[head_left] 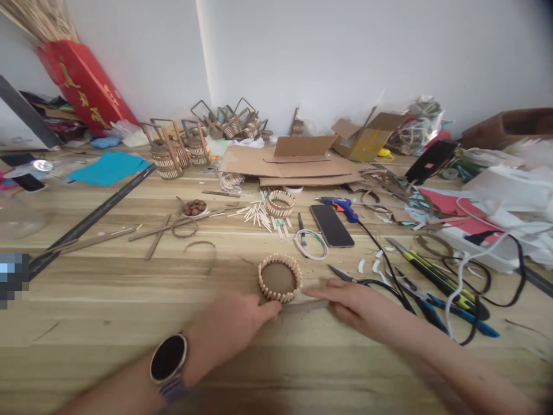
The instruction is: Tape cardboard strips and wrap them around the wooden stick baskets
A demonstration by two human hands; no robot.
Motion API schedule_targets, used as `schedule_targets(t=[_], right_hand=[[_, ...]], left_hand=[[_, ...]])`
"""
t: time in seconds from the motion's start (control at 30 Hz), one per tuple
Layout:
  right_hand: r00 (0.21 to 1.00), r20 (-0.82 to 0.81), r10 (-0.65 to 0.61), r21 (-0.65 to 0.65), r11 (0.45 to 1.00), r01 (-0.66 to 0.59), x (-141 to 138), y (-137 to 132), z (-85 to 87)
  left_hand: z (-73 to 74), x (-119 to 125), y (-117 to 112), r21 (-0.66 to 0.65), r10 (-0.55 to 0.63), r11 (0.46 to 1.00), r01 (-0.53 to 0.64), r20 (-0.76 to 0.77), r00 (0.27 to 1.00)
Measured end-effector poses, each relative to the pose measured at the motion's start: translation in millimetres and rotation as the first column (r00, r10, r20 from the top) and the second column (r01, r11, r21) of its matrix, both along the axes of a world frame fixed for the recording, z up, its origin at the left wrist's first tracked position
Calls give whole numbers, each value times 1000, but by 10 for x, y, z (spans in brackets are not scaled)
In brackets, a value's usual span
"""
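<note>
A small round basket (pixel 261 281) with a wall of short upright wooden sticks and a brown base sits on the table before me. Along its near side runs a thin brown strip (pixel 305 306), stretched between both hands. My left hand (pixel 235 325), wearing a watch (pixel 169 358) on its wrist, pinches the strip's left end at the basket's front wall. My right hand (pixel 356 301) closes on the other end, its forefinger reaching toward the basket's right side. The fingers are slightly blurred, and the left fingertips are hidden behind the hand.
Scissors (pixel 343 273), pliers (pixel 432 300) and a yellow-black cutter (pixel 440 276) lie to the right. Beyond are a phone (pixel 332 226), a blue glue gun (pixel 339 205), a roll of tape (pixel 311 245), a second stick ring (pixel 280 203) and loose sticks (pixel 254 214). Cardboard (pixel 285 164) lies behind.
</note>
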State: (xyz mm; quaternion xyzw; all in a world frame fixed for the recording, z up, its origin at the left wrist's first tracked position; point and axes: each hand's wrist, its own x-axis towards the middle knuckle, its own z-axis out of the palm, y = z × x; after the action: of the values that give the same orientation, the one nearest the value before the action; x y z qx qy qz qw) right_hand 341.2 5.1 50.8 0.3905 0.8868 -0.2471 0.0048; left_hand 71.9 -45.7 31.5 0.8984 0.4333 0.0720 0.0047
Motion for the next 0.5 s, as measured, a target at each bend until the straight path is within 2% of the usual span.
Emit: schedule_targets(t=[0.17,0.33,0.5], right_hand=[[1000,-7,-13,55,998,13,-23,76,-49],[995,-103,-17,12,1000,19,-12,-6,-115],[991,-120,-56,-29,998,53,17,-56,-169]], left_hand=[[10,-65,80,51,40,998,-33,-162,986],[-92,-138,-97,112,-12,993,37,-219,976],[-167,-217,-236,217,-10,975,53,-195,981]])
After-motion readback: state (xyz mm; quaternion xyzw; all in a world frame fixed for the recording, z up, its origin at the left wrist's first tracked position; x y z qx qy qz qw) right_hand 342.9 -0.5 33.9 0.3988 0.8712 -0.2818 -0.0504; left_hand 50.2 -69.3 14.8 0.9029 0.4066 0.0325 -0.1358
